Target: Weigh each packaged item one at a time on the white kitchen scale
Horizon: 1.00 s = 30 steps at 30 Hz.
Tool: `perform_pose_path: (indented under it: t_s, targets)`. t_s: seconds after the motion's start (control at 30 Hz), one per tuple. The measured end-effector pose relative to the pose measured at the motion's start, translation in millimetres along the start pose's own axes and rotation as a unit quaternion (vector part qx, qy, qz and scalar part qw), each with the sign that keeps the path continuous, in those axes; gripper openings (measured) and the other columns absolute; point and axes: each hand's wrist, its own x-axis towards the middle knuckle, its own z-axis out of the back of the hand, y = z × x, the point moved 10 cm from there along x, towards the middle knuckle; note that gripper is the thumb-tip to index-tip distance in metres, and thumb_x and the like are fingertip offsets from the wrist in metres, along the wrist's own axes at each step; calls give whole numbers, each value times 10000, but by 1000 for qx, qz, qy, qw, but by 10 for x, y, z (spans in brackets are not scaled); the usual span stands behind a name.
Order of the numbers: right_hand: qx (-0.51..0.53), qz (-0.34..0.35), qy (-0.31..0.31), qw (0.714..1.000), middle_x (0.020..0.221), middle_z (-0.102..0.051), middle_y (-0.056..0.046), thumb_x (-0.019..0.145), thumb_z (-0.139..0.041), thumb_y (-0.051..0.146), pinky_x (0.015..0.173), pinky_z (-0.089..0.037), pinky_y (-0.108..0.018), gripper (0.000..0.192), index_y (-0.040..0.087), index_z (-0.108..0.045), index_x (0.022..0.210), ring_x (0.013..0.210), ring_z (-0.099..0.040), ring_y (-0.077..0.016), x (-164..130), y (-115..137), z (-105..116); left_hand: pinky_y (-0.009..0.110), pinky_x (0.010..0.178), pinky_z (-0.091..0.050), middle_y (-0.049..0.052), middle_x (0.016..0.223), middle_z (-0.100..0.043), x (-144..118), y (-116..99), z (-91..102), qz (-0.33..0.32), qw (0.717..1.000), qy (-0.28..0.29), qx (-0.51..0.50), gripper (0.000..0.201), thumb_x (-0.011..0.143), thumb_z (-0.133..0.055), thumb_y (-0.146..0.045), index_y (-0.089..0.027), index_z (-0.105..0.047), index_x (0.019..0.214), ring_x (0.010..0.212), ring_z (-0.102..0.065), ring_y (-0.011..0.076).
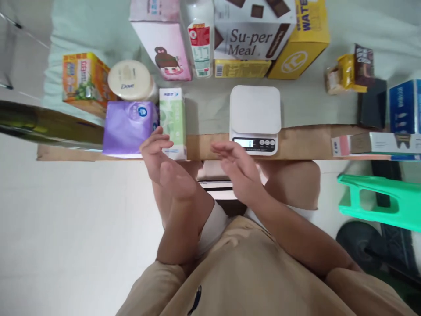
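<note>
My left hand (161, 162) hovers at the table's front edge with fingers apart, holding nothing. Nearest to it are a purple tissue pack (123, 125) and an upright green and white box (174, 120). Over the same edge, further right, my right hand (238, 169) is empty, its fingers stretched out toward the left. A white digital kitchen scale (255, 109) lies just beyond it, its small display lit and its weighing plate bare. Whether my left fingers touch the purple pack, I cannot tell.
Behind stand a pink box (167, 48), a white bottle (201, 48), a Su-per Meal box (253, 39) and a yellow box (292, 57). At left are a Dove jar (130, 81), an orange box (85, 79) and a green bottle (49, 127). Snack packs (353, 70) and a green stool (381, 202) are right.
</note>
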Motion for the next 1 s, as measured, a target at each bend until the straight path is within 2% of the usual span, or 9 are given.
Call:
perform_pose_path:
  t_s: [0.07,0.13,0.27,0.4,0.57,0.7,0.87,0.93,1.0]
  targets:
    - [8,-25,31,999,1424,-687,-67,958,-586,482,1248,-535,-428,386,267,-599,1279,1395,-637,-202,118,-147,-317,487,1266,-432,52,1113,-615,1,116,6,89,995,45,28,330,1018,-482,-570,-268,-612,1035,1310,-608,256]
    - [10,-38,38,998,1449,-674,-59,959,-573,490,1278,-512,-434,396,268,-592,1286,1407,-623,-202,211,-230,-492,478,1289,-416,71,1230,-635,-31,171,-22,151,981,103,57,357,1014,-504,-582,-258,-605,1125,1389,-576,257]
    - [19,-65,50,996,1455,-669,-43,972,-563,490,1271,-512,-456,381,270,-590,1282,1355,-640,-203,290,-312,-659,536,1292,-410,80,1310,-649,-42,138,-38,179,965,162,98,412,1023,-460,-643,-290,-602,1182,1380,-575,282]
    - [17,-77,51,996,1514,-636,-47,977,-528,437,1204,-553,-421,332,254,-597,1245,1333,-648,-191,303,-360,-688,560,1285,-409,101,1287,-613,0,81,-12,137,975,154,84,468,1014,-447,-677,-275,-622,1175,1379,-555,304]
    - [6,-74,27,997,1602,-570,-35,983,-577,512,1317,-446,-441,360,273,-600,1252,1482,-562,-201,293,-452,-613,507,1192,-490,74,1163,-623,40,169,81,123,982,114,86,437,1027,-402,-655,-281,-622,1081,1290,-598,275]
    - [14,-80,26,996,1655,-525,-35,973,-609,549,1340,-414,-464,405,293,-596,1286,1542,-519,-213,277,-511,-616,525,1172,-499,95,1115,-634,71,177,47,128,974,142,125,447,1044,-400,-632,-246,-624,1016,1230,-622,282]
    - [12,-72,22,997,1642,-529,-63,982,-600,578,1261,-514,-458,492,289,-552,1378,1481,-572,-230,286,-501,-651,560,1176,-491,126,1208,-612,62,208,81,170,967,149,121,440,1041,-427,-624,-253,-660,999,1337,-576,316]
    - [7,-68,16,998,1636,-532,-71,984,-594,599,1246,-535,-455,582,305,-505,1477,1480,-569,-236,292,-496,-648,545,1220,-468,132,1352,-595,47,263,95,196,960,153,126,449,1023,-453,-642,-251,-667,1080,1445,-524,317]
    - [-15,-63,15,998,1672,-489,-67,999,-559,616,1278,-514,-472,662,332,-431,1584,1525,-529,-241,299,-488,-651,510,1270,-443,122,1537,-553,-2,380,65,250,943,178,130,468,1008,-494,-623,-255,-631,1263,1519,-494,295]
